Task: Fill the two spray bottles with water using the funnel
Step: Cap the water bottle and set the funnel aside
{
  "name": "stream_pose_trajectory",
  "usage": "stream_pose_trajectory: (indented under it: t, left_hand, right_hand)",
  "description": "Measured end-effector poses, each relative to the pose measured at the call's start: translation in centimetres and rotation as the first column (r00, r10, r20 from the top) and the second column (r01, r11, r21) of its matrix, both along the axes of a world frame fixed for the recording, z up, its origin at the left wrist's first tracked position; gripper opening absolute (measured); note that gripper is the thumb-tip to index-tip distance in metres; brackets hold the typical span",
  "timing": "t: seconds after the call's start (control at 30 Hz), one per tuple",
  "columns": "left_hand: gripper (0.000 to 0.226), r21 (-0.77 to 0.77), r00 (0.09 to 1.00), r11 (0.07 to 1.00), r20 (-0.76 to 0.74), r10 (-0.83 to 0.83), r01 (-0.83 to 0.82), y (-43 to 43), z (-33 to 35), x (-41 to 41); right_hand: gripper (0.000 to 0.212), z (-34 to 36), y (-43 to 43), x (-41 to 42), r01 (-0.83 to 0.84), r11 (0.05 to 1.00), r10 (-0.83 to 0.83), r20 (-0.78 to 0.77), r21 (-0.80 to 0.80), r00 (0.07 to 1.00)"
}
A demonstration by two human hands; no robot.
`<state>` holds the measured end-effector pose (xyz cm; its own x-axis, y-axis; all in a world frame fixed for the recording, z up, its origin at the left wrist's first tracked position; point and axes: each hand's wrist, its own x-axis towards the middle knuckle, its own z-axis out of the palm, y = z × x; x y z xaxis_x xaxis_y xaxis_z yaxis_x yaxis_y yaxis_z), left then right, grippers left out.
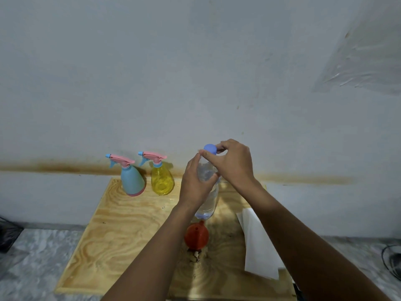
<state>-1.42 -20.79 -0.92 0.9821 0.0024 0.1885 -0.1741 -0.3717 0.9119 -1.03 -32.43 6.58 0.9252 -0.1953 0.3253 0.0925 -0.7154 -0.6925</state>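
Clear glossy plastic water bottle (207,198), grainy plywood board (121,218), matt white paper (258,246)

A wooden board (112,235) is set with its far edge against the wall (195,83). At the board's 11 o'clock the left spray bottle (132,181) is stood, with the right spray bottle (162,181) just beside it at 12 o'clock, both near the far edge. At 1 o'clock a water bottle (209,198) is held: its body is gripped from 9 o'clock by the left hand (194,187), and its cap (210,149) is pinched from 3 o'clock by the right hand (233,165). The funnel (196,236) is laid on the board at the bottle's 6 o'clock. A sheet of paper (258,246) is spread at the board's 3 o'clock.
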Motion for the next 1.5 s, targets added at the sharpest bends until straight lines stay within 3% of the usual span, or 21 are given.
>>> stream_pose_trajectory:
  t: [0.17, 0.27, 0.43, 0.63, 0.8, 0.9, 1.03, 1.5]
  left_hand:
    - [0.076, -0.017, 0.999, 0.999, 0.021, -0.027, 0.028, 0.0, 0.1, -0.1]
    - [0.079, -0.007, 0.998, 0.998, 0.011, -0.064, 0.064, 0.3, 0.1, 0.3]
    - [0.114, -0.024, 0.983, 0.995, -0.154, -0.096, 0.093, 2.9, -0.3, -0.7]
    - [0.085, 0.115, 0.927, 0.991, -0.375, -0.020, 0.068, 6.0, -6.0, -4.5]
    - [0.078, 0.236, 0.838, 0.957, -0.546, -0.013, 0.169, 5.6, -11.4, -6.9]
    - [0.051, 0.316, 0.856, 0.930, -0.517, 0.004, 0.186, 4.8, -12.9, -7.5]
    - [0.033, 0.414, 0.882, 0.900, -0.464, 0.077, 0.139, 3.9, -13.9, -7.5]
    - [0.027, 0.412, 0.913, 0.907, -0.333, 0.235, -0.083, 7.6, -13.2, -4.6]
  right_hand:
    - [0.043, -0.4, 1.1, -0.4, 0.067, 0.998, -0.067, -0.043, 0.015, 0.997]
    - [0.044, -0.7, 0.7, -0.5, -0.010, 0.992, 0.024, -0.103, 0.126, 0.994]
    - [0.063, -3.3, -1.0, -1.8, -0.150, 0.934, 0.195, -0.112, 0.324, 0.974]
    - [0.075, -7.6, -1.3, -3.3, -0.110, 0.931, 0.176, -0.163, 0.347, 0.971]
    - [0.077, -9.6, -0.9, -3.3, -0.133, 0.931, 0.192, -0.146, 0.339, 0.971]
    - [0.069, -9.9, -0.7, -2.9, -0.160, 0.934, 0.205, -0.115, 0.320, 0.972]
    - [0.068, -10.0, -0.2, -2.2, -0.138, 0.936, 0.181, -0.105, 0.324, 0.978]
    - [0.059, -10.9, -0.2, -0.8, -0.116, 0.919, 0.168, -0.108, 0.377, 0.980]
